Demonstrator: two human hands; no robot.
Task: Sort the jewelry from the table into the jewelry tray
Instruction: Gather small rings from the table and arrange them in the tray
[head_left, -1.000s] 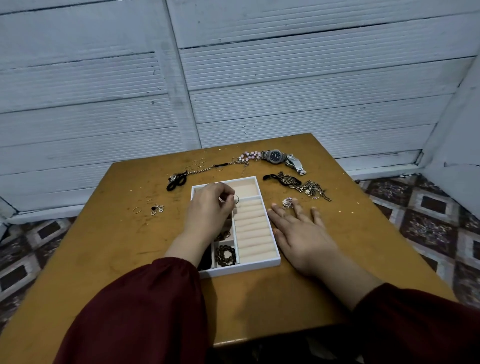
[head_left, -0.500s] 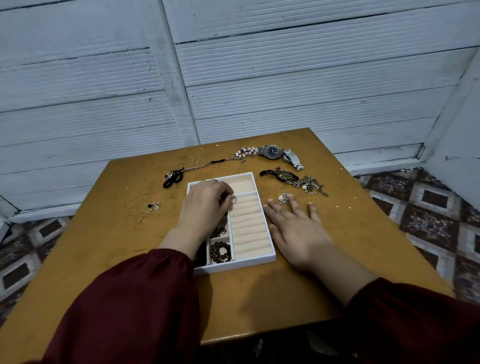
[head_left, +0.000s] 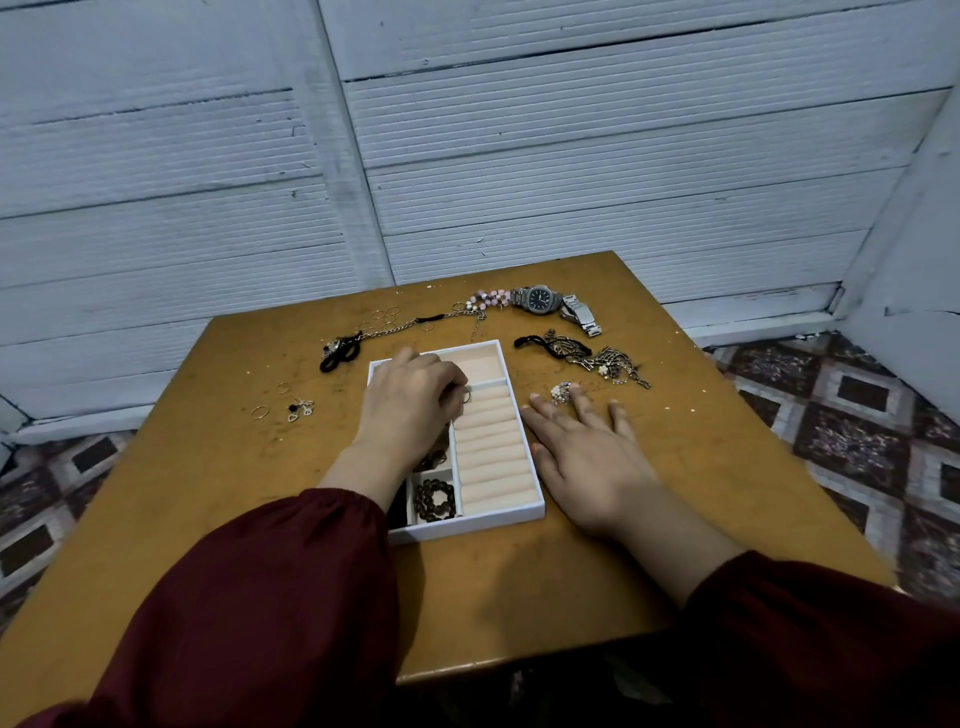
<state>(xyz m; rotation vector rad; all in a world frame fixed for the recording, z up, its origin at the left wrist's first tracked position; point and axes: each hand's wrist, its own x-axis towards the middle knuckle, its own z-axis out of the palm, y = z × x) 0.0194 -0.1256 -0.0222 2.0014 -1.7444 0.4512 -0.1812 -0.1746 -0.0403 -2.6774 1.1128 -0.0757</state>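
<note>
Your left hand (head_left: 410, 402) hovers knuckles-up over the jewelry tray (head_left: 519, 410), fingertips pinched on a small ring (head_left: 466, 395) at the far end of the padded ring rolls (head_left: 493, 457). Your right hand (head_left: 587, 452) lies flat and empty on the tabletop (head_left: 249, 483), fingers spread, just beside the tray's right wall and touching a cluster ring (head_left: 561, 391). Risk: released off a slot, the ring would likely roll into another compartment. The watch (head_left: 540, 300), chains (head_left: 597, 358) and loose rings (head_left: 385, 316) lie unsorted beyond the tray; a sweeping right hand could scatter them.
</note>
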